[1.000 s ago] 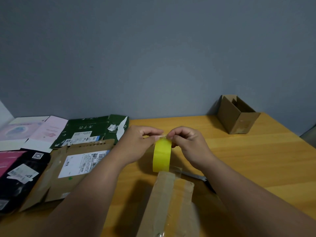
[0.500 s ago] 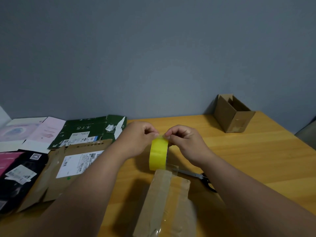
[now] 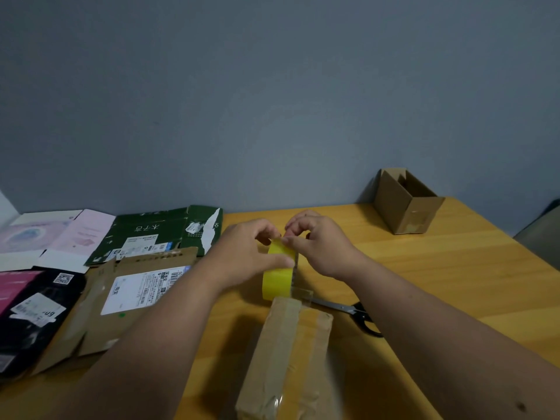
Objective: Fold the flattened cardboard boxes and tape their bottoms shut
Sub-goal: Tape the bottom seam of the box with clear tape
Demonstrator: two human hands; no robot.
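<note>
A yellow roll of tape [image 3: 277,277] stands on edge just beyond a folded brown cardboard box [image 3: 285,359] that lies in front of me with clear tape along its top. My left hand [image 3: 248,253] grips the roll from the left, thumb against its side. My right hand [image 3: 318,244] pinches the tape's loose end at the top of the roll. A short clear strip of tape [image 3: 295,280] hangs down from that pinch toward the box.
Black-handled scissors [image 3: 348,309] lie right of the box on the wooden table [image 3: 439,283]. An assembled small brown box [image 3: 406,201] stands at the back right. Several flattened boxes lie at the left: a brown one with a label [image 3: 130,292], a green one [image 3: 157,231], pink and black ones.
My right hand has peeled the tape end off the roll, so a clear strip now hangs toward the box. My left thumb has slid down the roll's side.
</note>
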